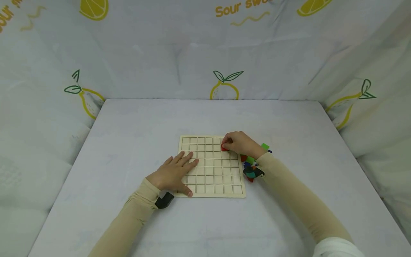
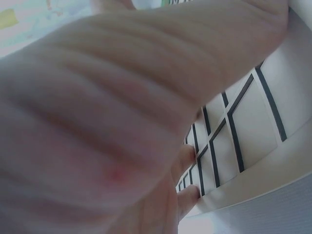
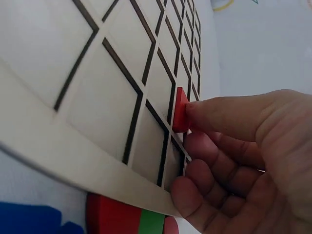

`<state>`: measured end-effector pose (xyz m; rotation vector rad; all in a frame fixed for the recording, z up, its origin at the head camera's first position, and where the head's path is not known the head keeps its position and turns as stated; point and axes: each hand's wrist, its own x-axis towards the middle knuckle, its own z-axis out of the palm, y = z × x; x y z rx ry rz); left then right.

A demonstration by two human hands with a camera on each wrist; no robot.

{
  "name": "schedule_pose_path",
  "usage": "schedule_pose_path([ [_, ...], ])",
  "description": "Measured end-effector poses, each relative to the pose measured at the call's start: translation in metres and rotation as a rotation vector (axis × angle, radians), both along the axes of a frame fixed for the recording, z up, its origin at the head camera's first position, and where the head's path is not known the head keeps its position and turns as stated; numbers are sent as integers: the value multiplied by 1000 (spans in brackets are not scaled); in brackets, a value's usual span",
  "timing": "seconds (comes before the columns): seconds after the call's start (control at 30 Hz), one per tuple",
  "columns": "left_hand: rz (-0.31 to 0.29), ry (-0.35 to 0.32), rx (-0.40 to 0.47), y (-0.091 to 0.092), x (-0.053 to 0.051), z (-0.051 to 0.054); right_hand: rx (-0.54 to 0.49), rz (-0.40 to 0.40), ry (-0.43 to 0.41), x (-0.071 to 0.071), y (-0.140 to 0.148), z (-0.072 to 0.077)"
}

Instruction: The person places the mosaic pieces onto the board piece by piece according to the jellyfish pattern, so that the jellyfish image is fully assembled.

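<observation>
A pale wooden board (image 1: 209, 171) with a grid of squares lies on the white table. My left hand (image 1: 173, 172) rests spread on the board's left side, its fingers straight; in the left wrist view the palm (image 2: 97, 131) fills much of the picture beside the grid. Near the board's upper right corner, my right hand (image 1: 241, 143) pinches a small red piece (image 1: 224, 147). The right wrist view shows this red piece (image 3: 180, 111) standing at the grid between thumb and fingers of the right hand (image 3: 243, 156), the other fingertips curled near the board's edge.
Right of the board, partly under the right forearm, lies a heap of coloured pieces, with a green piece (image 1: 250, 160) and a red piece (image 1: 243, 157) among them. The right wrist view has a blue piece (image 3: 29, 218) beside the board. A patterned cloth (image 1: 179, 50) hangs behind the table.
</observation>
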<state>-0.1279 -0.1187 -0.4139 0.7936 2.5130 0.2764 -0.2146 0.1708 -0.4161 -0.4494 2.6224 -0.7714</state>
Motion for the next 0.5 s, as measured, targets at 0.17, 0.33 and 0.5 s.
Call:
schedule_pose_path([
  [0.17, -4, -5, -3, 1, -1, -1, -98, -70, -29, -2, 11, 8],
  [0.33, -7, -10, 4, 1, -1, 0, -177, -143, -6, -4, 31, 28],
  [0.5, -1, -15, 3, -1, 0, 0, -111, -148, 20, -2, 48, 40],
])
